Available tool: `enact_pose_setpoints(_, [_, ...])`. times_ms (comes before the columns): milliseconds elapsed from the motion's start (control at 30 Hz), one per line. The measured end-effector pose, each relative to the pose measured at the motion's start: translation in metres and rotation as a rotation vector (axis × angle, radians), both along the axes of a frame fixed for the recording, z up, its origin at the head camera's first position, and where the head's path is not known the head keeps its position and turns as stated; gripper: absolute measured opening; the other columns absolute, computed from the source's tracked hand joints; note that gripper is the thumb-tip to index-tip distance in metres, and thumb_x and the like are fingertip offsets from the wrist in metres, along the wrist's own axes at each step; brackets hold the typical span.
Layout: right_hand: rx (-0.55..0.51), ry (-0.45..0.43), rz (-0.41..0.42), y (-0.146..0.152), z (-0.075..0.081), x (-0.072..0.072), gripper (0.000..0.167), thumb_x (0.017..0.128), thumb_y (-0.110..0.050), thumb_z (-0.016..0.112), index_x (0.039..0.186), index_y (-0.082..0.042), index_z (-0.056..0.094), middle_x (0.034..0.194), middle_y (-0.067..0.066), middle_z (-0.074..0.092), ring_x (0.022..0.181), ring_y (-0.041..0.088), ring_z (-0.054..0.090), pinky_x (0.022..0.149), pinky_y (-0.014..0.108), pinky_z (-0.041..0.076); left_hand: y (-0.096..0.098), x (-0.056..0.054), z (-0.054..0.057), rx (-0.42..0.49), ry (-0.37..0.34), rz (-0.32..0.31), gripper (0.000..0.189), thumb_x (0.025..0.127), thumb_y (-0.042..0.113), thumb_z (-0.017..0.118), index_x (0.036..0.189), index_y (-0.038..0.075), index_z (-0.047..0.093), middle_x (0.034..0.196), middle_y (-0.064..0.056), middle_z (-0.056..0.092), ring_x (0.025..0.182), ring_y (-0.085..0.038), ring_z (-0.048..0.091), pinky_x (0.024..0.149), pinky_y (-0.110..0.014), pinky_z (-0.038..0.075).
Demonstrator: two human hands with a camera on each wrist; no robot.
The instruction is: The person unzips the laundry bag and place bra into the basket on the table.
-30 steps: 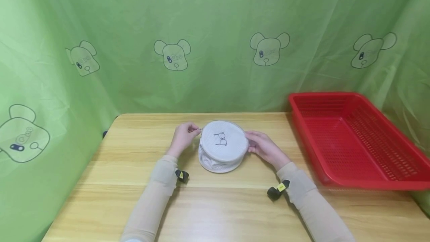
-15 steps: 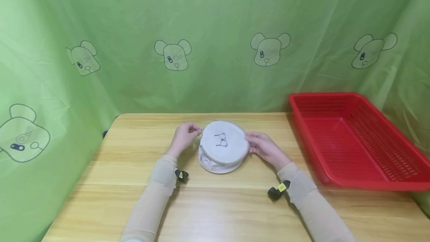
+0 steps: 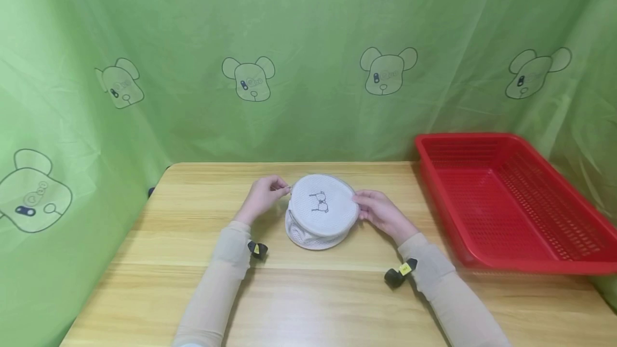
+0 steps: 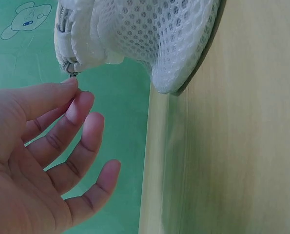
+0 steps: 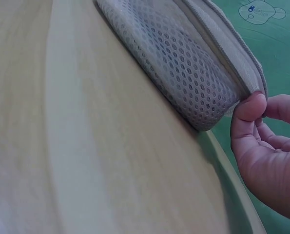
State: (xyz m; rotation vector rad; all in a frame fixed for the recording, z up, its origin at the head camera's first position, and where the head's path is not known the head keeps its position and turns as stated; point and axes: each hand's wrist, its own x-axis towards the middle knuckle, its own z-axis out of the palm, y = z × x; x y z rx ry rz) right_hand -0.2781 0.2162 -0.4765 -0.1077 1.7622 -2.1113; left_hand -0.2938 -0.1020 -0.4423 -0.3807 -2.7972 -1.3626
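Note:
A round white mesh laundry bag point(image 3: 323, 205) with a dark line drawing on its top stands on the wooden table, its soft sides partly collapsed. My left hand point(image 3: 262, 195) is at the bag's left edge. In the left wrist view, thumb and forefinger pinch the small zipper pull point(image 4: 72, 75) at the zipper's end, the other fingers loosely bent. On the opposite side my right hand point(image 3: 381, 210) pinches the bag's upper rim; the right wrist view shows the thumb on the zippered edge point(image 5: 232, 53), with the fingers behind it.
A red plastic basket point(image 3: 460, 229) with perforated walls stands at the right of the table point(image 3: 299, 304). Behind and at both sides hangs a green curtain point(image 3: 313, 122) printed with bear heads. Each wrist carries a small black camera.
The bag's top has shifted very slightly to the right and toward me. Both hands keep their pinches, in almost the same places.

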Motion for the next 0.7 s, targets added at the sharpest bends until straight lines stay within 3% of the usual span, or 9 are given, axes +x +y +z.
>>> enact_pose_setpoints(200, [0.005,-0.035,-0.017,-0.0018,-0.0002,-0.0021,0.008,0.097,-0.002,0.05,0.096,-0.005,0.057,0.075,-0.003,0.061,0.056,0.004,0.049,0.051,0.014,0.041,-0.0012,-0.0003,0.0002,-0.019,0.024,-0.032,0.01,0.089,0.018,0.069,0.094,0.009,0.069,0.093,-0.007,0.072,0.089,-0.021,0.065,0.087,-0.039,0.053])
enact_pose_setpoints(700, [0.007,-0.044,-0.052,-0.0045,-0.0007,-0.0028,0.007,0.097,-0.001,0.048,0.102,-0.001,0.053,0.077,-0.003,0.062,0.06,0.004,0.054,0.052,0.013,0.045,-0.0064,-0.0011,0.001,-0.024,0.02,-0.1,0.009,0.09,0.018,0.069,0.092,0.01,0.068,0.093,-0.006,0.07,0.094,-0.022,0.065,0.092,-0.041,0.053])
